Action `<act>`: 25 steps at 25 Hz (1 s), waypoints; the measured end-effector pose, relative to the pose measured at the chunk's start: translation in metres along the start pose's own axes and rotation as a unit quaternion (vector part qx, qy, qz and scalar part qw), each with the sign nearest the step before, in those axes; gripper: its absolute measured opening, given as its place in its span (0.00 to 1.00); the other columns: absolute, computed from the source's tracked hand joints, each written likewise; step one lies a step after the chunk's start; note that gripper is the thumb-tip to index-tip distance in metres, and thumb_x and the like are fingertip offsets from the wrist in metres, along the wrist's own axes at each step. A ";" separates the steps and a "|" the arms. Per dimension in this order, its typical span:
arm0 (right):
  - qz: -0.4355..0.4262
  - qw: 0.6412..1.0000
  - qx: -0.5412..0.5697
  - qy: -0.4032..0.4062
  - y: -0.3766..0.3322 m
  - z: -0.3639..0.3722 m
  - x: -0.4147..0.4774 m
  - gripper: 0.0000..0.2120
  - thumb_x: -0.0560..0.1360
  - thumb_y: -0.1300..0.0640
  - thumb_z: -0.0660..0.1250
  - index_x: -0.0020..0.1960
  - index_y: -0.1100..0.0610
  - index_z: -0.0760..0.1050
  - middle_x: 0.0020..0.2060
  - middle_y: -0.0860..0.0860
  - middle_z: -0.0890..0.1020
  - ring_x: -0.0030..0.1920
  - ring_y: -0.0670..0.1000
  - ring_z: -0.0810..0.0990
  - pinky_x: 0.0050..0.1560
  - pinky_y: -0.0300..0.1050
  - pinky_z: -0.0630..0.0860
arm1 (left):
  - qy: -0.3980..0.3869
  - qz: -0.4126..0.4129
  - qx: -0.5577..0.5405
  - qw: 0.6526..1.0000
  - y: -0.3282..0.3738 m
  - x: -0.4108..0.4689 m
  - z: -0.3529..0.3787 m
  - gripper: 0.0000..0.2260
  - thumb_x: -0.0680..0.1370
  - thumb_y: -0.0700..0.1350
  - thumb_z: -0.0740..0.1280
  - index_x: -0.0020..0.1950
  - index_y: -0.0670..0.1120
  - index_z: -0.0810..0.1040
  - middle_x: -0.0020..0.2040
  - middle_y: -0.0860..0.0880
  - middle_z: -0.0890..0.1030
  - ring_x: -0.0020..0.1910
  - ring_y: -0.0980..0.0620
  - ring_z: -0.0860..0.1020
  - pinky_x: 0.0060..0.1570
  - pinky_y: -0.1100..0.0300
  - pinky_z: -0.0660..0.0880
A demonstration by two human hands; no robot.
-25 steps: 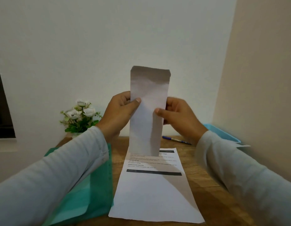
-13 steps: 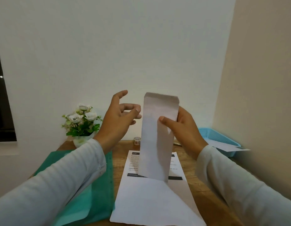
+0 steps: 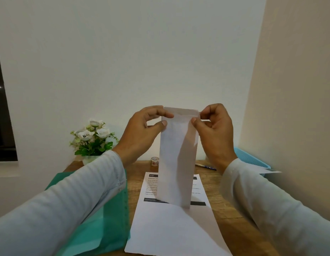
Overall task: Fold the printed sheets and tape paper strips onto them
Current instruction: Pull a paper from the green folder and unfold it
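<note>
At frame centre, the fingers [image 3: 163, 124] of left hand [image 3: 142, 132] and right hand [image 3: 216, 126] pinch the upright folded sheet [image 3: 176, 163]; below, a printed sheet [image 3: 171, 228] lies unfolded, taping apparently not started.

Both hands, left [image 3: 142, 126] and right [image 3: 214, 124], pinch the upright, seemingly folded sheet's [image 3: 177, 159] top corners.

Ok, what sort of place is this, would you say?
Probably a home desk in a room corner: a wooden table against plain walls, with potted flowers, a green folder and a blue tray.
</note>
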State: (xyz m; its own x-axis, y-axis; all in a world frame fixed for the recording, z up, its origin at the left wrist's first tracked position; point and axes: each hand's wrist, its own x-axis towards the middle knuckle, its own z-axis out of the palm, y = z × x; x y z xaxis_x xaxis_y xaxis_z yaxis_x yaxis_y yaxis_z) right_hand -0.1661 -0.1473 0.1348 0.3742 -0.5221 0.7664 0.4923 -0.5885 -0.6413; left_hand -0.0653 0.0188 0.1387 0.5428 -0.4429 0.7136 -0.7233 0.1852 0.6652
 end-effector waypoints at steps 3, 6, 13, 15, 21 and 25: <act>-0.016 1.000 -0.005 -0.018 -0.002 -0.001 0.003 0.06 0.78 0.66 0.70 0.48 0.56 0.77 0.42 0.48 0.82 0.40 0.46 0.82 0.44 0.46 0.83 | -0.007 0.005 -0.040 0.999 0.002 0.003 -0.001 0.09 0.80 0.38 0.68 0.56 0.49 0.85 0.54 0.53 0.85 0.55 0.53 0.82 0.59 0.54 0.80; -0.016 0.997 -0.014 -0.075 -0.006 -0.004 0.001 0.07 0.79 0.63 0.70 0.55 0.54 0.80 0.50 0.46 0.83 0.45 0.49 0.84 0.48 0.50 0.85 | -0.005 0.011 -0.036 0.999 0.002 0.006 -0.003 0.11 0.80 0.38 0.69 0.59 0.50 0.83 0.54 0.50 0.84 0.54 0.48 0.82 0.57 0.52 0.82; -0.003 0.987 -0.084 -0.136 -0.007 0.000 -0.001 0.10 0.79 0.50 0.72 0.58 0.52 0.82 0.55 0.48 0.82 0.55 0.50 0.82 0.54 0.53 0.84 | -0.005 0.025 0.032 0.999 0.003 0.004 -0.001 0.07 0.80 0.48 0.70 0.57 0.51 0.84 0.52 0.55 0.83 0.52 0.55 0.81 0.49 0.61 0.81; -0.006 0.985 -0.088 -0.148 -0.009 0.001 -0.001 0.09 0.79 0.48 0.71 0.55 0.52 0.83 0.52 0.49 0.83 0.53 0.51 0.83 0.54 0.55 0.84 | 0.008 0.041 0.072 0.997 0.003 0.004 -0.001 0.07 0.80 0.51 0.70 0.54 0.51 0.84 0.53 0.55 0.82 0.52 0.56 0.80 0.48 0.62 0.80; -0.044 0.978 -0.090 -0.182 -0.012 -0.002 0.001 0.09 0.82 0.49 0.68 0.53 0.53 0.84 0.46 0.47 0.86 0.49 0.49 0.85 0.50 0.50 0.84 | -0.010 0.065 0.082 0.994 0.010 0.007 -0.004 0.08 0.80 0.50 0.69 0.52 0.48 0.86 0.47 0.54 0.85 0.48 0.54 0.83 0.47 0.57 0.83; -0.045 0.976 -0.068 -0.203 -0.008 -0.013 0.007 0.09 0.82 0.54 0.68 0.52 0.55 0.86 0.44 0.47 0.87 0.48 0.49 0.85 0.49 0.44 0.82 | 0.006 0.069 0.106 0.992 0.009 0.008 -0.008 0.07 0.79 0.50 0.71 0.50 0.49 0.86 0.45 0.55 0.85 0.45 0.53 0.81 0.45 0.60 0.82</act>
State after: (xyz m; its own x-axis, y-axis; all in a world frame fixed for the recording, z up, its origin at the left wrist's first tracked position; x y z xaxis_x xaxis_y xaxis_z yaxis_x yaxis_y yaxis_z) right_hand -0.1775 -0.1538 0.1444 0.6288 -0.1931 0.7532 0.4384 -0.7120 -0.5486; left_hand -0.0640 0.0240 0.1520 0.4371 -0.4152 0.7978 -0.8635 0.0544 0.5014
